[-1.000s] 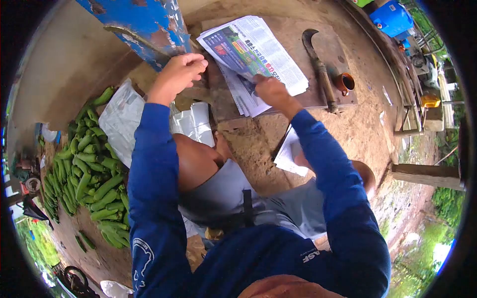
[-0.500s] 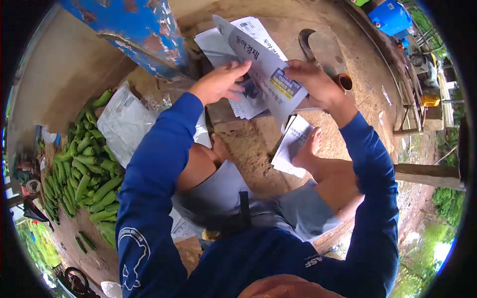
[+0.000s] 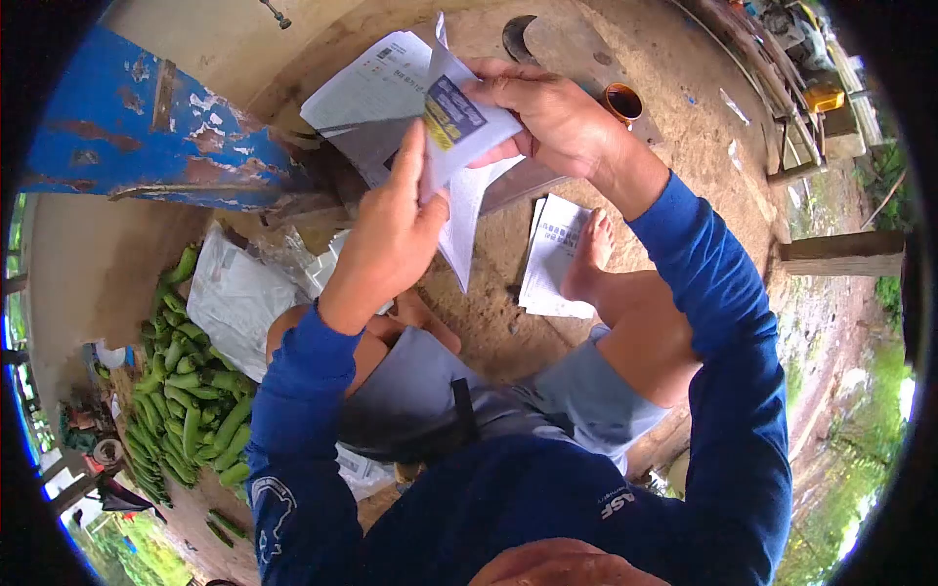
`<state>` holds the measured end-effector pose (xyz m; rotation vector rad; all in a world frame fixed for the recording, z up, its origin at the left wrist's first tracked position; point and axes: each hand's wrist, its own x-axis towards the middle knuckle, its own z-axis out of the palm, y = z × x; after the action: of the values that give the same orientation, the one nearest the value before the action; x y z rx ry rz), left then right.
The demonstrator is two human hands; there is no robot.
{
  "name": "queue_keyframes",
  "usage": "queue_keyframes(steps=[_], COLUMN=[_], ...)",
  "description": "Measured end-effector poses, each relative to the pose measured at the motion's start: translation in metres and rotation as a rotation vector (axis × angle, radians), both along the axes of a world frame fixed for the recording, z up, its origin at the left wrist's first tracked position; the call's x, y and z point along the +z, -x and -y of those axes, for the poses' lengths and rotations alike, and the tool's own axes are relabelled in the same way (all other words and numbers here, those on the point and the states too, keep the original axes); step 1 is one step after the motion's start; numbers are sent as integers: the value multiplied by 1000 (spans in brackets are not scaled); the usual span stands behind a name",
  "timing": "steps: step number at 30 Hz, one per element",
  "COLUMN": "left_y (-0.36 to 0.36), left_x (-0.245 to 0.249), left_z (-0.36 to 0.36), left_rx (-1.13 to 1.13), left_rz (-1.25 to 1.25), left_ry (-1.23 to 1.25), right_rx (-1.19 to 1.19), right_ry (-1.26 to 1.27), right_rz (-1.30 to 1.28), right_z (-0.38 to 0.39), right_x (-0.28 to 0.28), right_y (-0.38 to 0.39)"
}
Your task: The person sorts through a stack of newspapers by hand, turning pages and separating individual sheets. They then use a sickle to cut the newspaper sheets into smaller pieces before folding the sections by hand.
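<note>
A newspaper sheet with a dark blue and yellow printed box is folded over between my two hands. My right hand grips its upper right part, thumb on top. At the sheet's lower left edge, my left hand pinches the paper between thumb and straight fingers. One pointed corner hangs down below the hands. Beneath the sheet lies a newspaper stack, partly hidden by it. A smaller pile of printed paper rests on the ground beside my bare foot.
A curved sickle blade and a brown cup of dark liquid lie beyond my right hand. To the left are a heap of long green vegetables, a clear plastic bag and a peeling blue post.
The sheet has gone from spread upright to folded over. My left hand has come down and taken its lower edge; my right hand has moved left and up. The view has shifted.
</note>
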<state>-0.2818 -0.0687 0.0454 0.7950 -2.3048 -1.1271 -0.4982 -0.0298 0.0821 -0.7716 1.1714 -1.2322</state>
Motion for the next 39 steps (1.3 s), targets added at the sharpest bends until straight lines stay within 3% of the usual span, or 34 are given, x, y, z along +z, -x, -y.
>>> queue_keyframes(steps=[2,5,8,9,10,14,18,22,25,29,31,33,35,36,37,39], left_y=[-4,-21,-55,-78,-88,-93,-80,-73,-66,-64,-63,-76,-79,-76,-74,-72], left_x=[5,21,43,27,29,46,53,54,60,59,54,38,40,47,43,37], left_z=[3,23,43,64,71,66,57,53,47,50,56,72,73,60,64,67], left_rx=[100,234,442,424,344,142,73,47,48,56,107,71,131,80,101,-39], left_rz=[-120,-351,-435,-475,-524,-728,-705,-693,-677,-695,-707,-711,-754,-776,-756,-699], left_ry=[-40,-338,-551,-483,-593,-1157,-1174,-1211,-1237,-1239,-1242,-1169,-955,-1138,-1155,-1203], right_rx=[68,69,1,-27,-12,97,271,292,413,353,262,174,81,36,66,33], right_ry=[17,54,113,133,86,96,175,293,229,198,315,139,57,13,-58,-70], right_rz=[14,-203,-587,-710,-625,-654,-543,-912,-728,-734,-939,-1035,-620,-417,-192,-67], right_z=[4,5,3,3,6,-3,-6,-10,-5,-16,-9,-1,-4,-6,-5,-15], right_x=[-3,-8,-44,-59,-80,-75,-64,-49,-42,-18,-29,-36,-27,-21,-18,-15], right_y=[9,29,59,71,89,98,80,35,17,3,4,12,21,30,45,70])
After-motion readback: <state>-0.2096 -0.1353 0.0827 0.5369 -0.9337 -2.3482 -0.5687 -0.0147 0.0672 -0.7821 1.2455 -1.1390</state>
